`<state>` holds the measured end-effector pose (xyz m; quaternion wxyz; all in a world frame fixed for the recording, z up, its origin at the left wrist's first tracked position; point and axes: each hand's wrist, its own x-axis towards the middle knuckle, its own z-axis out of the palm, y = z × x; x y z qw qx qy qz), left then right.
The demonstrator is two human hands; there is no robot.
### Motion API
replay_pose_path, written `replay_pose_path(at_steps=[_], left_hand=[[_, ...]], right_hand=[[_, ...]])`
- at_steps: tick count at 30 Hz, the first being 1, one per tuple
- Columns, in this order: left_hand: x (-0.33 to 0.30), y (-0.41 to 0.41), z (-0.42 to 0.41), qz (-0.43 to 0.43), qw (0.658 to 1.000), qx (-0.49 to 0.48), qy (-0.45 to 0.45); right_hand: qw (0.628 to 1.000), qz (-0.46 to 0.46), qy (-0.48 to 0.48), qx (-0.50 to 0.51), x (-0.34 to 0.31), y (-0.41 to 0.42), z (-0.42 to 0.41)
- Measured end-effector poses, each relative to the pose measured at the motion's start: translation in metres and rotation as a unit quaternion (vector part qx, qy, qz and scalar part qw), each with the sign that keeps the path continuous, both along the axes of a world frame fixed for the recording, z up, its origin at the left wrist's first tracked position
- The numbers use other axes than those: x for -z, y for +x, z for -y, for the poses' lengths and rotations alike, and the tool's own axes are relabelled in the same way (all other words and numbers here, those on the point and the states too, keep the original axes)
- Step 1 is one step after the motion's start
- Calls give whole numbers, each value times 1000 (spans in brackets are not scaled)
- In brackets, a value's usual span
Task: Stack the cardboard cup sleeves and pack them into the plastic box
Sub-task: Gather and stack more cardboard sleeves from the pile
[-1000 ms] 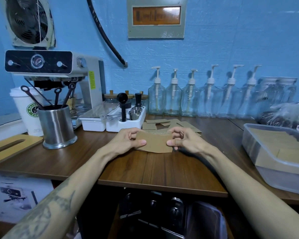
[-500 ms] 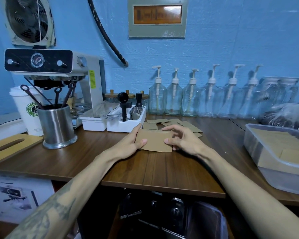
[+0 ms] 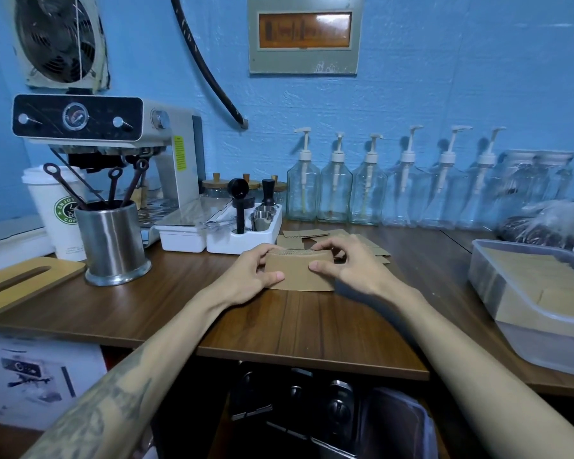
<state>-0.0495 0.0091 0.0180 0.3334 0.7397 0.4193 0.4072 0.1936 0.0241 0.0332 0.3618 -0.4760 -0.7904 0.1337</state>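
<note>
Holding sleeves (image 3: 299, 271); box (image 3: 531, 329) part-filled.

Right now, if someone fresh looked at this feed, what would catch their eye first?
Dead centre, the left hand and right hand grip a small stack of cardboard sleeves on the wooden counter. At the right edge sits the plastic box, already holding sleeves. Along the blue wall runs a row of clear pump bottles, with an espresso machine at far left.
</note>
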Motion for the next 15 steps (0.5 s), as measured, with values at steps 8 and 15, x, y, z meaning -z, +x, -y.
replay_pose_path(at_steps=[8,15], left_hand=[[1,-2,-2,0,1000,-3,7],[0,1,2,24,1000,-4,2]], right_hand=[[997,73,-29,-21,-20,-26,-2],[995,82,-35,-39,-22,-29,4]])
